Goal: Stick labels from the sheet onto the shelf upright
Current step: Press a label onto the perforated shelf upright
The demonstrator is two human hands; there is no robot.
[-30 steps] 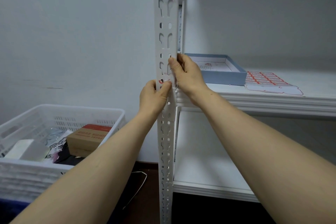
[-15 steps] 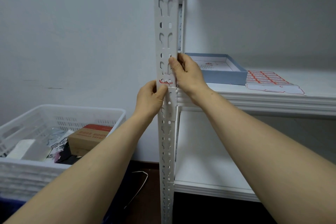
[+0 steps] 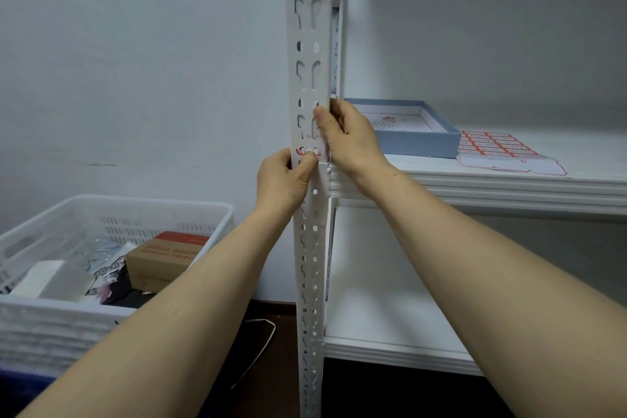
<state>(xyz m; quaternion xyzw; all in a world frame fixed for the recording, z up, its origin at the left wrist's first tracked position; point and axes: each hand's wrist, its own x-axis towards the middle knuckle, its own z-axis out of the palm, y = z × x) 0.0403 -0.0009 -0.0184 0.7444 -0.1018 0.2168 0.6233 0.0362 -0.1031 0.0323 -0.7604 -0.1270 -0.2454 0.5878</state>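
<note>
The label (image 3: 308, 153), white with a red outline, sits on the front face of the shelf upright (image 3: 308, 44), exactly between the two hands. It is just above the thumb of the left hand (image 3: 283, 180) and just below the thumb of the right hand (image 3: 349, 137). Its long axis goes across the upright, while the upright itself runs vertical. Both hands grip the shelf upright, thumbs on the front and fingers curled round its edges; the left thumb seems to press the lower edge of the label. I judge that the label is nearly fixed and needs only rubbing flat over the holes. The label sheet (image 3: 502, 153) lies flat on the shelf board (image 3: 509, 185), well apart to the right of the right hand, so this hand is nearer for the next one. A blue shallow box (image 3: 417, 141) stands between the right hand and the sheet. Below and left of the left hand stands a white plastic crate (image 3: 40, 316) with a cardboard box (image 3: 163, 254) inside, before a plain grey wall (image 3: 135, 61).
</note>
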